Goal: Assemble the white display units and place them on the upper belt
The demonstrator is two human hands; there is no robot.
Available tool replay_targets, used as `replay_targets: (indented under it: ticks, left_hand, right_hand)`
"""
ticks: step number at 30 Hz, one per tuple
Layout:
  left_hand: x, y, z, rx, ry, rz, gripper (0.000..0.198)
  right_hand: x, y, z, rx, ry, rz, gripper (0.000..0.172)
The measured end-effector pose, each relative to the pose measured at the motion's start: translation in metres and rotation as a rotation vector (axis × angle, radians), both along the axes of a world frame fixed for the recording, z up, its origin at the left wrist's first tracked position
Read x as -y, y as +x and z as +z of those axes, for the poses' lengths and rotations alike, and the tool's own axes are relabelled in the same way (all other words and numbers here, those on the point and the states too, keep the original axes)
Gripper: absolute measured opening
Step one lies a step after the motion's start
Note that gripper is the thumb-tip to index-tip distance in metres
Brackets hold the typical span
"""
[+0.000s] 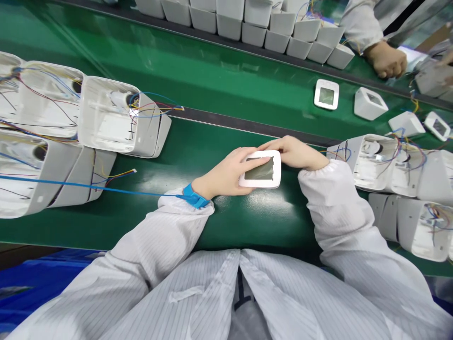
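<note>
A white square device with a dark display window (261,175) is held above the green bench, its screen facing up. My left hand (228,174) grips it from the left, with one finger lying across the display and the thumb side underneath. On the far right corner my right hand (290,152) holds the same device, its fingertips partly hidden behind the rim. A blue wrist strap (194,195) with a cord running left is on my left wrist.
Open white housings with loose wires (109,118) stand at the left, and more housings (375,160) at the right. Beyond a dark rail, a display unit (326,94) lies on the green surface. A co-worker's hand (387,59) is at the upper right, beside stacked white housings (255,35).
</note>
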State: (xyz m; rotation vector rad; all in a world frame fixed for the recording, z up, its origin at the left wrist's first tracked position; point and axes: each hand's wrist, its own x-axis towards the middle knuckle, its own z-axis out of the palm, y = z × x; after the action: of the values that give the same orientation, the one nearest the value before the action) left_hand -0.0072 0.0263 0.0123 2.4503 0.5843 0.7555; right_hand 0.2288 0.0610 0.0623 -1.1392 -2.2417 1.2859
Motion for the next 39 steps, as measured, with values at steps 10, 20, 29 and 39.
replay_targets:
  ticks: [10, 20, 29, 39]
  left_hand:
    - [-0.001, 0.002, -0.006, -0.036, -0.063, 0.056, 0.090]
    - [0.010, 0.006, -0.005, -0.100, -0.044, 0.177, 0.114]
    - [0.019, 0.015, -0.006, -0.031, 0.020, 0.438, 0.088]
    - [0.003, -0.003, 0.001, 0.321, -0.330, 0.489, 0.047]
  right_hand:
    - [0.012, -0.038, -0.022, -0.226, -0.026, -0.416, 0.025]
    - [0.015, -0.039, -0.032, -0.257, 0.076, -0.452, 0.028]
    - [0.017, -0.039, -0.031, -0.157, 0.360, -0.587, 0.050]
    - [0.020, -0.034, -0.035, -0.285, 0.379, -0.465, 0.048]
